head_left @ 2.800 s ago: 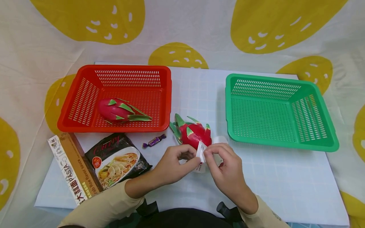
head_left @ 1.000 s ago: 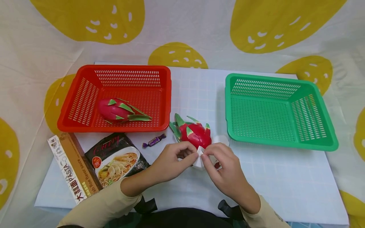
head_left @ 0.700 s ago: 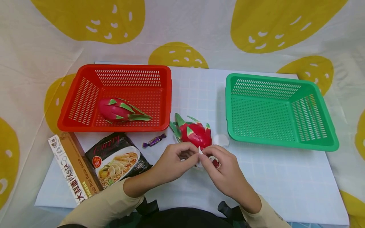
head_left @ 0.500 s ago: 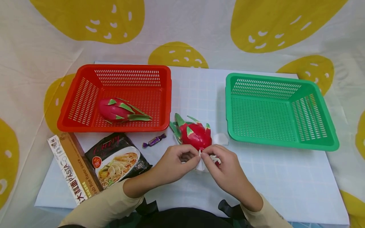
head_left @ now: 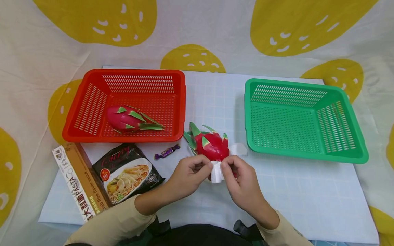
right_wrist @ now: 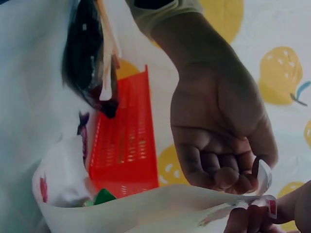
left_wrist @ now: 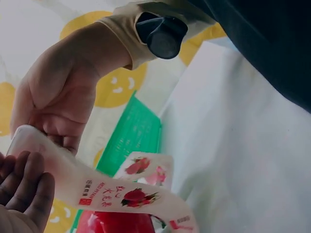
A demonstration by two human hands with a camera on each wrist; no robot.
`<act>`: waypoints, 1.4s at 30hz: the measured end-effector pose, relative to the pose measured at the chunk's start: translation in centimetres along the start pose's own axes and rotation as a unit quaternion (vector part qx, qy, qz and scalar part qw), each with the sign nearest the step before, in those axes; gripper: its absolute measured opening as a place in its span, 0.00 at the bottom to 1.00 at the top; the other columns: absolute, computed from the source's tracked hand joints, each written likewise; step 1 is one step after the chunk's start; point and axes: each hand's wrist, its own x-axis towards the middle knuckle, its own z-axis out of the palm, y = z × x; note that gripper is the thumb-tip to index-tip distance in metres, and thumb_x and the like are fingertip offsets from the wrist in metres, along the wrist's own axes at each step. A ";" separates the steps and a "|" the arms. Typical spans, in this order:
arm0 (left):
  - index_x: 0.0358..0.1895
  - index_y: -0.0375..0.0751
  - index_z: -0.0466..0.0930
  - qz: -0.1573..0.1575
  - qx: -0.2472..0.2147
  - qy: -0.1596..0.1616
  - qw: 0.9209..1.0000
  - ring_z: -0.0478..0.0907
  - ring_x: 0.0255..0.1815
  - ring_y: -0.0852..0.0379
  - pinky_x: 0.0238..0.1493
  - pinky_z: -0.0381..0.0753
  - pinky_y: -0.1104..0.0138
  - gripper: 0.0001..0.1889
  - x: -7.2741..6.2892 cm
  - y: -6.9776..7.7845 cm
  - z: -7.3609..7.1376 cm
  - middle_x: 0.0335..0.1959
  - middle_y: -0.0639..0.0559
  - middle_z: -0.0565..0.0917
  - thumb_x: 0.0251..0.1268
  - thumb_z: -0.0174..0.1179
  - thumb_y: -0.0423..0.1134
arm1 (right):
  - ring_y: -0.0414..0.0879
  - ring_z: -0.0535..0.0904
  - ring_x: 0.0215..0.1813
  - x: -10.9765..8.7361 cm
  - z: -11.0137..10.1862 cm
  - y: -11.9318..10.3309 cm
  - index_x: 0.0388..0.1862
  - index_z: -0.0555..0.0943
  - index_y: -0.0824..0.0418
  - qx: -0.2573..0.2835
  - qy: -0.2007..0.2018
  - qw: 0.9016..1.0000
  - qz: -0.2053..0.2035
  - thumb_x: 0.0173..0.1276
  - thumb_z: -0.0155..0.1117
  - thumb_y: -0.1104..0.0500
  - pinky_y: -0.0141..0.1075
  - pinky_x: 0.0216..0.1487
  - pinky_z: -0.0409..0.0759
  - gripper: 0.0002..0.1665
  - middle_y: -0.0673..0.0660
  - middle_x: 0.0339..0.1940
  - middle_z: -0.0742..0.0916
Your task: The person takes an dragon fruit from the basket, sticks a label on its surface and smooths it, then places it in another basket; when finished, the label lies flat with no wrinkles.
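My left hand (head_left: pixel 189 176) and right hand (head_left: pixel 243 176) face each other in the head view, each pinching the white end of a label strip (head_left: pixel 217 172) between thumb and forefinger. In the left wrist view the label strip (left_wrist: pixel 126 195) curves away in a band printed with dragon fruit pictures and red characters. Just beyond my fingers lies a red dragon fruit (head_left: pixel 213 147) with green-tipped scales, its near end partly hidden by hands and strip. The right wrist view shows a small curled white tab (right_wrist: pixel 264 175) at my fingertips.
A red basket (head_left: pixel 123 139) holding another dragon fruit (head_left: pixel 126 118) stands back left. A green basket (head_left: pixel 307 157) stands at right. Near my left forearm lie a wrapped candy (head_left: pixel 167 151), a black noodle packet (head_left: pixel 127 174) and a brown pasta box (head_left: pixel 83 177).
My fingertips have drawn slightly apart. The strip's white end, folded and seen edge-on before, now shows as a flatter band between them. Dragon fruits and baskets stay in place.
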 end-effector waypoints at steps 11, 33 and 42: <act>0.35 0.40 0.80 -0.015 0.003 0.022 1.000 0.78 0.28 0.52 0.31 0.81 0.65 0.09 -0.4 -0.6 -0.1 0.29 0.49 0.82 0.70 0.52 0.38 | 0.42 0.69 0.22 -0.7 0.5 0.4 0.38 0.74 0.67 0.050 0.018 0.997 0.054 0.67 0.55 0.71 0.31 0.21 0.74 0.03 0.54 0.28 0.77; 0.36 0.38 0.80 -0.028 -0.003 -0.033 0.999 0.83 0.26 0.59 0.33 0.83 0.66 0.07 0.2 -0.1 -0.5 0.28 0.47 0.85 0.65 0.58 0.38 | 0.40 0.72 0.25 -0.1 -0.3 0.9 0.36 0.79 0.60 -0.011 -0.055 0.997 0.050 0.66 0.61 0.63 0.31 0.24 0.75 0.02 0.47 0.24 0.79; 0.33 0.38 0.82 -0.027 -0.016 -0.028 0.999 0.79 0.23 0.51 0.25 0.77 0.70 0.08 -0.4 -0.8 -0.7 0.26 0.48 0.84 0.66 0.58 0.38 | 0.41 0.74 0.28 -0.7 -0.2 1.3 0.34 0.80 0.62 0.031 -0.039 0.998 0.033 0.65 0.60 0.68 0.32 0.30 0.79 0.03 0.50 0.26 0.81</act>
